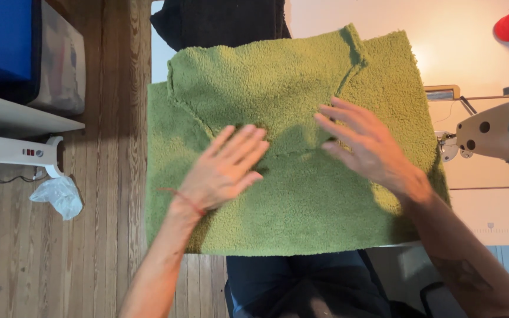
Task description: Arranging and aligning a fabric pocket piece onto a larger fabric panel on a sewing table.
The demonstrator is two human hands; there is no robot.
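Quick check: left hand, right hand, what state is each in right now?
Left hand: open, flat on the green fleece fabric, holding nothing.
Right hand: open, fingers spread over the same fabric, holding nothing.

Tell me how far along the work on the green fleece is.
Done: two pieces of green fleece lie stacked on the white table, the smaller upper piece on top. In hand: the left hand and right hand lie open and flat over the upper piece's lower edge. Left: the fleece sits beside the sewing machine, not under it, and no stitching shows.
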